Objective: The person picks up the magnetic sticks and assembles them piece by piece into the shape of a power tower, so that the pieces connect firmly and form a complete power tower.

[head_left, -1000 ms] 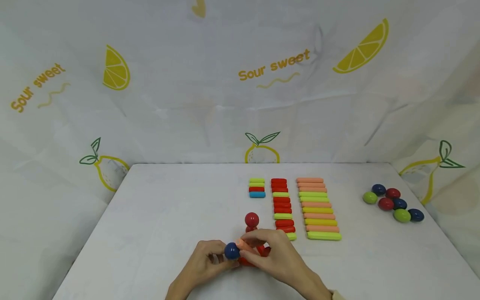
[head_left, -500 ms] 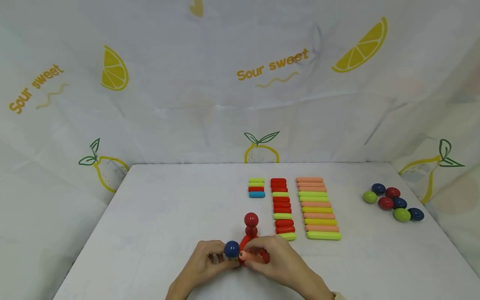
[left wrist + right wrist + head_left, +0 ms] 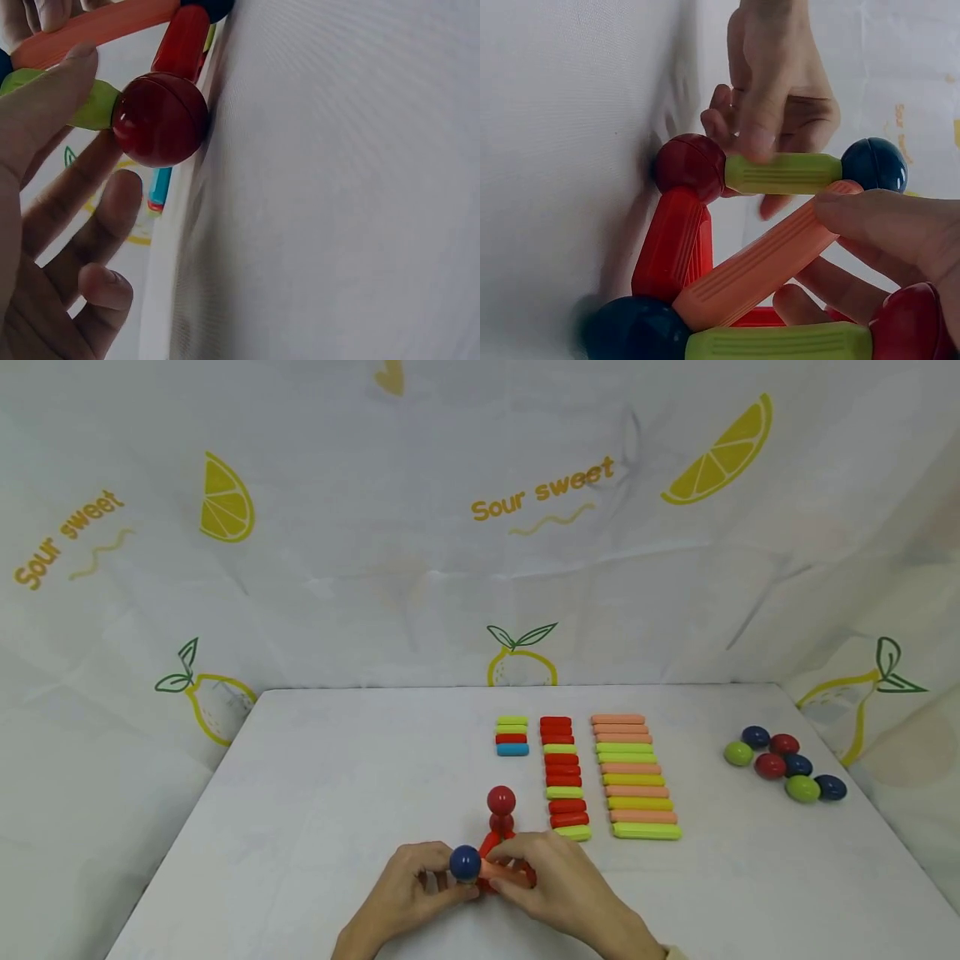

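My left hand (image 3: 412, 881) pinches an upright lime rod (image 3: 784, 174) between thumb and fingers. A dark red ball (image 3: 690, 166) sits at its foot on the table, and a blue ball (image 3: 465, 863) tops it. With thumb and fingertips my right hand (image 3: 558, 881) pinches the upper end of a salmon rod (image 3: 757, 259), which slants from a lower blue ball (image 3: 637, 330) up to the top one, its end right at that ball. Red rods (image 3: 667, 244) and another lime rod (image 3: 780, 343) form the rest of the frame. A red ball (image 3: 501, 801) stands high at its back.
Behind the frame lie a short stack of small rods (image 3: 512, 749), a column of red and lime rods (image 3: 562, 770) and a column of longer rods (image 3: 637, 791). Several loose balls (image 3: 770, 766) rest at the right. A printed white curtain (image 3: 360, 552) hangs behind the table.
The salmon rod's near end has come down from the top of the blue ball to its side, drawn slightly away, then met the ball. The left hand has barely moved.
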Tool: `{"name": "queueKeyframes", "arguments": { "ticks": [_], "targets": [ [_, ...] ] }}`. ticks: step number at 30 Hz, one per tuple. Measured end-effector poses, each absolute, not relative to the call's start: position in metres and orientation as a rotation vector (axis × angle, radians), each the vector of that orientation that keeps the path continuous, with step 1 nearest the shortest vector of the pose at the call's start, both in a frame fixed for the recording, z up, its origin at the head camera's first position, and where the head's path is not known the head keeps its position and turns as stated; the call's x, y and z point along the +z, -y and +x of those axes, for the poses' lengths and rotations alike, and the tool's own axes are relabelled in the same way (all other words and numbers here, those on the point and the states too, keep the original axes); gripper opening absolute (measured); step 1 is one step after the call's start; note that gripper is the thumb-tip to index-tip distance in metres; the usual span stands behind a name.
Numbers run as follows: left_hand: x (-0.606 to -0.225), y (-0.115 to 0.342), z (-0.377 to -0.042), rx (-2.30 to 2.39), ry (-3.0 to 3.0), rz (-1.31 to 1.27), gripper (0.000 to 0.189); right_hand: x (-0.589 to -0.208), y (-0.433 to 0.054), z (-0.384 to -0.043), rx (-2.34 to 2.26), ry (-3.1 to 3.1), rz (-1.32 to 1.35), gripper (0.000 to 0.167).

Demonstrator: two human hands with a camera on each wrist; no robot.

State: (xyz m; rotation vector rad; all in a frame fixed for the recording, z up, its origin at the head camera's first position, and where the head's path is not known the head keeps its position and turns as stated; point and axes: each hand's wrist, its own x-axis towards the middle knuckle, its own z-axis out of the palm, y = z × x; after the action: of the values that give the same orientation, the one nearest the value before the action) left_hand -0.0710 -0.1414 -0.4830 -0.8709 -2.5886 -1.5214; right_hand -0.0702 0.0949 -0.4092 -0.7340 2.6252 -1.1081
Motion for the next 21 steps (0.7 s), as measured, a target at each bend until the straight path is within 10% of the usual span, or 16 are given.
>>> {"name": "queueKeyframes", "arguments": {
  "ticks": [14,21],
  "targets": [
    [-0.479,0.15,-0.069,-1.158,2.761,-0.368,0.026,-0.395,-0.134,-0.073,-1.134,-2.939,-0.457,0.028],
    [-0.472,0.149,-0.065,-1.284,2.938,-0.077,0.097,-0.416,-0.186,-0.082,-0.856,-3.211,-0.271,0.027]
  ]
}}
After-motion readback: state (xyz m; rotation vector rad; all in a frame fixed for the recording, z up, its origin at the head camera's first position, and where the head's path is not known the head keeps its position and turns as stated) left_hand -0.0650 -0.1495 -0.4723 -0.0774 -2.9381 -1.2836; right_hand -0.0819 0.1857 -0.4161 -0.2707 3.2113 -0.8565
